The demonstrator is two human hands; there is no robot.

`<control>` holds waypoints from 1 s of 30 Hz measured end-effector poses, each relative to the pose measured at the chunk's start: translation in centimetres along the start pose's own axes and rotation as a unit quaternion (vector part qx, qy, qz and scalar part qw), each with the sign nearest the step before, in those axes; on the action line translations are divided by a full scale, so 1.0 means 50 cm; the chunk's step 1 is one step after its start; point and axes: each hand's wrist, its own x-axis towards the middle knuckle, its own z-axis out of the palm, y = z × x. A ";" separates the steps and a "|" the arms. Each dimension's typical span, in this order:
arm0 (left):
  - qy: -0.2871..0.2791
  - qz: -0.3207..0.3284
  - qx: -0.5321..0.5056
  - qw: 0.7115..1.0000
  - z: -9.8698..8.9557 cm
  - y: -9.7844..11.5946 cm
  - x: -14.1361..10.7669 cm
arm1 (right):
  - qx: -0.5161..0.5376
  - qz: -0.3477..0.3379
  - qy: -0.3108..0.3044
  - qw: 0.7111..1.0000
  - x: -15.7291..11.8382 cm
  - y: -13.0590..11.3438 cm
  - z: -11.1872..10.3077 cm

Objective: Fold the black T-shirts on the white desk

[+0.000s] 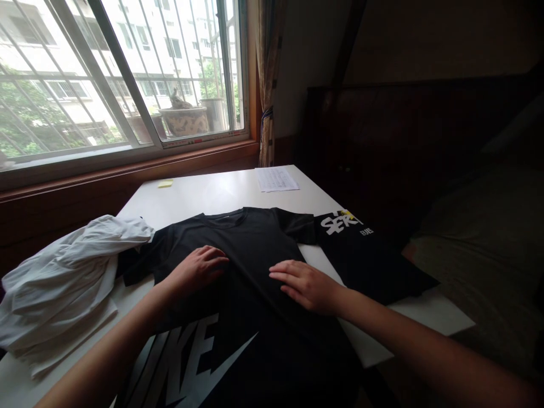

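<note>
A black T-shirt (246,294) with a large pale logo lies spread on a white table (204,190), its neckline toward the window. My left hand (203,267) rests on the chest of the shirt, fingers stretched out and slightly curved. Opposite it, my right hand (304,285) lies flat on the shirt with its fingers pointing left. Neither hand grips anything that I can see. Loose folds run across the cloth between the hands. The lower end of the shirt drops out of view at the bottom.
A crumpled white garment (72,283) is heaped at the left. Another dark garment (369,260) with white lettering lies at the right edge. Printed papers (277,179) and a yellow note (165,183) sit at the back. Beyond stand a barred window (127,79) and a curtain (267,96).
</note>
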 end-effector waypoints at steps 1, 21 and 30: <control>-0.013 0.023 -0.017 1.000 -0.009 0.038 -0.004 | -0.005 0.017 0.012 1.000 0.022 0.016 0.005; -0.101 0.086 0.006 0.991 -0.027 0.209 -0.055 | -0.079 0.093 -0.099 0.988 0.158 0.186 0.057; -0.091 0.113 -0.043 0.988 -0.058 0.239 0.006 | -0.089 0.084 -0.089 0.988 0.154 0.196 0.068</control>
